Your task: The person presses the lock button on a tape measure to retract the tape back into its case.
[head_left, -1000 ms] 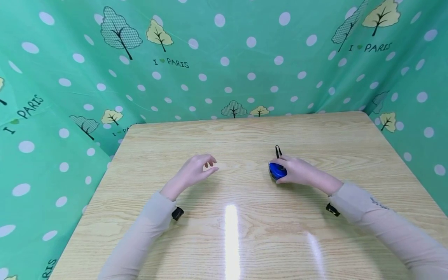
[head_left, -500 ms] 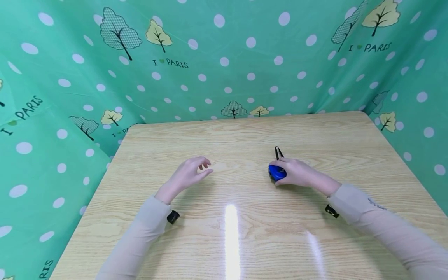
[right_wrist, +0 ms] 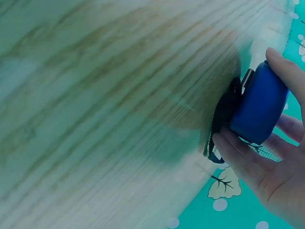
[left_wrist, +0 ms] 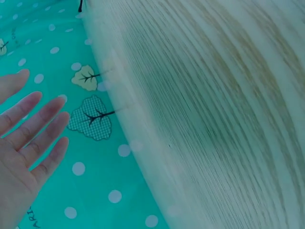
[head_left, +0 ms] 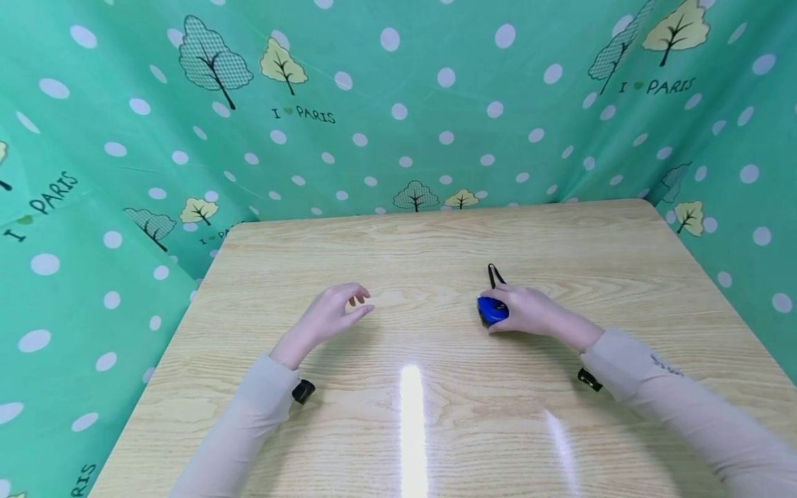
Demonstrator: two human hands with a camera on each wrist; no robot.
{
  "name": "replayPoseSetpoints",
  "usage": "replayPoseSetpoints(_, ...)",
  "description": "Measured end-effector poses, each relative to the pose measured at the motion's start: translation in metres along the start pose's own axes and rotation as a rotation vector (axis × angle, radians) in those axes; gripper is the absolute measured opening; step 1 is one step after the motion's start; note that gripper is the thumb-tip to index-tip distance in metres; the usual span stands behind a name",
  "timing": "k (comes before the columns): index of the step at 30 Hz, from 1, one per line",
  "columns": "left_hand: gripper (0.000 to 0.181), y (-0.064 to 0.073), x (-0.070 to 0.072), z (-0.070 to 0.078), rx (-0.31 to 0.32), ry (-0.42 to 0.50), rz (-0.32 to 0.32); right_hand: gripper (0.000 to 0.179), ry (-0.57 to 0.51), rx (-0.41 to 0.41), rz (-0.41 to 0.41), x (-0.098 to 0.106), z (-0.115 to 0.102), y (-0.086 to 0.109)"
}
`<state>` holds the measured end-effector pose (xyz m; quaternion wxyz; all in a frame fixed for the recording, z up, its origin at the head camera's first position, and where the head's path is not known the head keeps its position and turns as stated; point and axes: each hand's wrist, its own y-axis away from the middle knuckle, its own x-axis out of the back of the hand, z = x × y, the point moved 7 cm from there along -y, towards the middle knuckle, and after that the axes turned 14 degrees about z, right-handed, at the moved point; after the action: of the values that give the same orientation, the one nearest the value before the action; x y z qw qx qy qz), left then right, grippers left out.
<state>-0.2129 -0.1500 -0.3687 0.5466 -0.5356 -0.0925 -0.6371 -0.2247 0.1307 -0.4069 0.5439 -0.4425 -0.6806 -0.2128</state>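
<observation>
My right hand (head_left: 526, 310) holds a blue tape measure (head_left: 494, 310) over the right-middle part of the table. A black strap loop (head_left: 494, 274) sticks out from its far side. In the right wrist view the thumb lies at the upper end of the blue case (right_wrist: 261, 105), fingers reach beneath it, and a small metal tab shows beside the dark strap. My left hand (head_left: 326, 315) hovers left of the table's middle, fingers loosely bent and holding nothing. The left wrist view shows that hand (left_wrist: 28, 143) with its fingers spread apart.
The wood-grain table (head_left: 398, 256) fills the middle, with a bright light reflection down its front. A green dotted curtain (head_left: 373, 104) with printed trees hangs behind it and along both sides. A black wrist camera (head_left: 303, 391) shows below the left cuff, another (head_left: 589, 380) below the right.
My left hand has drifted left and slightly toward me, away from the tape measure. The right hand has shifted very slightly nearer with the tape measure still held.
</observation>
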Motion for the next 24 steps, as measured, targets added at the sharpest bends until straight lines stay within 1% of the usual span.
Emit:
replayPoseSetpoints(6,0.019,0.003,0.003,-0.002,0.011,-0.012,0.0,0.066,0.05,0.002,-0.017,-0.003,0.003,0.002)
replayPoseSetpoints(11,0.02,0.006,0.004,-0.003,0.01,-0.013,0.002,0.066,0.086,0.025,0.004,-0.002,0.002,0.003)
replayPoseSetpoints(16,0.021,0.008,0.007,-0.006,0.023,0.007,0.009,0.066,0.118,0.046,0.024,-0.001,0.001,0.004)
replayPoseSetpoints(19,0.021,0.011,0.01,-0.009,0.035,0.009,0.017,0.067,0.129,0.054,0.037,-0.001,0.0,0.005)
replayPoseSetpoints(24,0.021,0.016,0.019,-0.014,0.052,-0.023,0.04,0.069,0.12,0.028,0.053,0.002,0.003,0.009)
